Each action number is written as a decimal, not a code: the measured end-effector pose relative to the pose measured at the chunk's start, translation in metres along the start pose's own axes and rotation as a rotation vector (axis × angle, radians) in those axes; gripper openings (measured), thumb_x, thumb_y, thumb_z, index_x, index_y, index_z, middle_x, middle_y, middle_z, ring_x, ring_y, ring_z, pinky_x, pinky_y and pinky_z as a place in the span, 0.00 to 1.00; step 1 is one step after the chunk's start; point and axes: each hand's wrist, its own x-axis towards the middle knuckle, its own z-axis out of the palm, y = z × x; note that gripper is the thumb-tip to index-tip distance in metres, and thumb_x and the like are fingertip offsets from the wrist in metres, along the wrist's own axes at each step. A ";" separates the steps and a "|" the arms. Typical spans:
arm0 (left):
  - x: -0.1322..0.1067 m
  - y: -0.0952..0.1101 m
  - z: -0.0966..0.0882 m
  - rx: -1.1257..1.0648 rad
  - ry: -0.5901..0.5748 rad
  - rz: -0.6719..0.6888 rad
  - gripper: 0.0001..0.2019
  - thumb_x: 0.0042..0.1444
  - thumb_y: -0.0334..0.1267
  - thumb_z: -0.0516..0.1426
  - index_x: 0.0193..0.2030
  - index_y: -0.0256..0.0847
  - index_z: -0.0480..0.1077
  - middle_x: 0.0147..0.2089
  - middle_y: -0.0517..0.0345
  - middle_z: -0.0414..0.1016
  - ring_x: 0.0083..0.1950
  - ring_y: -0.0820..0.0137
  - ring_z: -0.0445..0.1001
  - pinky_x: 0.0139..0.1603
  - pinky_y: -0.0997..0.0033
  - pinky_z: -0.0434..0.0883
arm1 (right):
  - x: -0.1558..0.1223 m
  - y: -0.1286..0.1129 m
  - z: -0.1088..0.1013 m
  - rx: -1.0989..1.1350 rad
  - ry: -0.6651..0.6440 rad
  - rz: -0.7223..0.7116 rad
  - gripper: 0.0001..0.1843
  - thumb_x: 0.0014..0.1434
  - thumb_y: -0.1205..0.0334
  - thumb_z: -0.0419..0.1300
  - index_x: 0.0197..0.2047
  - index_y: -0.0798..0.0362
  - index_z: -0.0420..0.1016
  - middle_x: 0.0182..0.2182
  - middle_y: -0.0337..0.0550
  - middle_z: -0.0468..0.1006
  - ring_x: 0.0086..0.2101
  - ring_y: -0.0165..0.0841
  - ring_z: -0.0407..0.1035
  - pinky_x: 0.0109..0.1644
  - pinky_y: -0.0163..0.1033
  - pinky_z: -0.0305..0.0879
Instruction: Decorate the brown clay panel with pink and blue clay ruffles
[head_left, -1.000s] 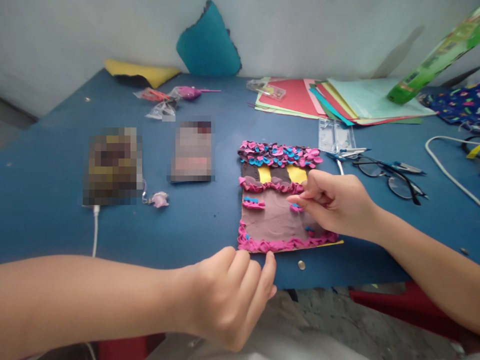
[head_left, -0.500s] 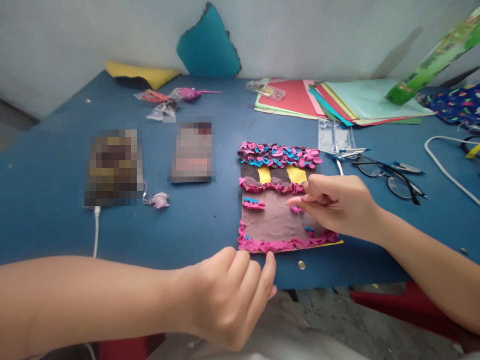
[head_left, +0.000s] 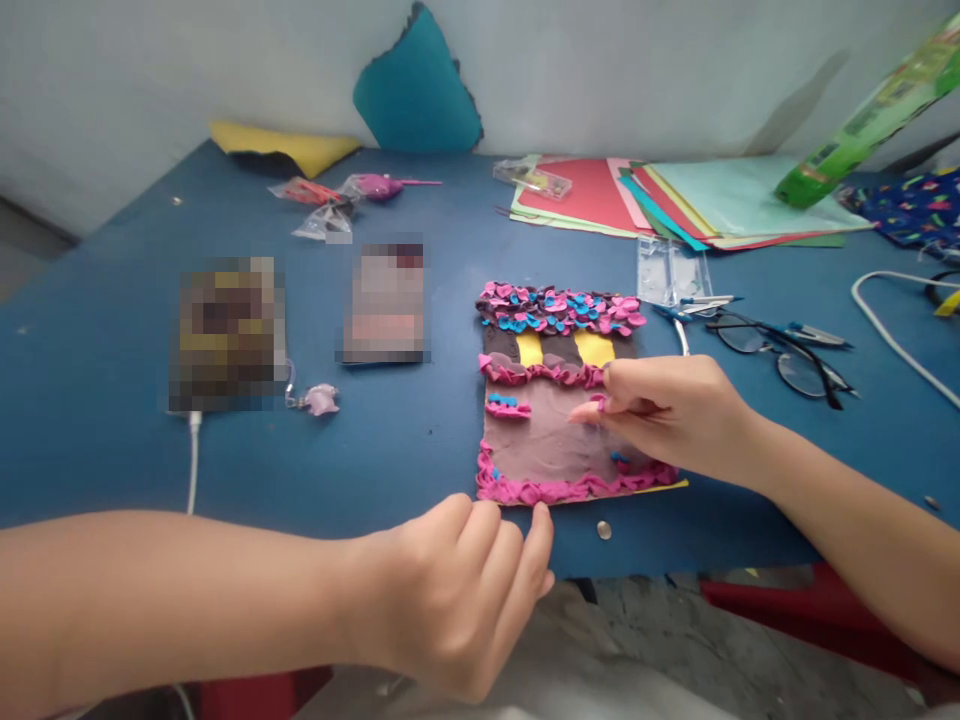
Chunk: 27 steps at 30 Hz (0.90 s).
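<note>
A decorated clay panel (head_left: 536, 430) lies on the blue table, mauve in its lower part, with ruffled magenta borders, dark and yellow blocks, and a top band of pink, blue and dark petals. My right hand (head_left: 667, 415) is over its right side, thumb and finger pinched beside a small bit of pink clay (head_left: 600, 403). Part of the panel is hidden under this hand. At the near edge, my left hand (head_left: 457, 595) is curled, one fingertip touching the magenta border. Whatever its folded fingers may hold is hidden. A small pink-and-blue clay strip (head_left: 508, 407) sits at the panel's left.
Eyeglasses (head_left: 780, 355), craft tools (head_left: 709, 305) and a clear case (head_left: 671, 272) lie right of the panel. Coloured paper sheets (head_left: 720, 205) and a green tube (head_left: 825, 160) are behind. A blurred phone-like object (head_left: 386, 305) and a charm (head_left: 321, 399) lie left. A small coin-like disc (head_left: 604, 530) is near the front edge.
My right hand has shifted slightly; the pink-and-blue bit seen under its fingertips before no longer shows on the panel there. My left hand stays in place.
</note>
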 end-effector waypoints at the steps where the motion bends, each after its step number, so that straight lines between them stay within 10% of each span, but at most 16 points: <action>1: 0.000 0.000 0.000 0.002 0.000 0.000 0.13 0.54 0.32 0.58 0.42 0.21 0.74 0.22 0.52 0.73 0.17 0.71 0.64 0.13 0.68 0.53 | 0.000 -0.001 0.000 0.008 -0.019 0.029 0.21 0.59 0.65 0.60 0.23 0.50 0.50 0.17 0.28 0.50 0.18 0.22 0.47 0.20 0.28 0.46; 15: -0.002 0.006 0.001 0.037 -0.039 0.003 0.16 0.54 0.35 0.58 0.43 0.20 0.74 0.23 0.51 0.74 0.17 0.70 0.64 0.14 0.68 0.53 | 0.002 -0.009 -0.011 0.222 -0.263 0.185 0.12 0.55 0.56 0.64 0.32 0.53 0.66 0.23 0.34 0.67 0.22 0.23 0.59 0.25 0.28 0.58; 27: -0.004 0.008 0.000 0.063 -0.021 -0.008 0.15 0.56 0.36 0.58 0.43 0.21 0.74 0.23 0.52 0.73 0.18 0.71 0.63 0.15 0.68 0.53 | 0.022 0.007 0.012 -0.289 -0.098 -0.235 0.13 0.63 0.71 0.49 0.44 0.52 0.73 0.37 0.48 0.74 0.35 0.32 0.65 0.39 0.38 0.65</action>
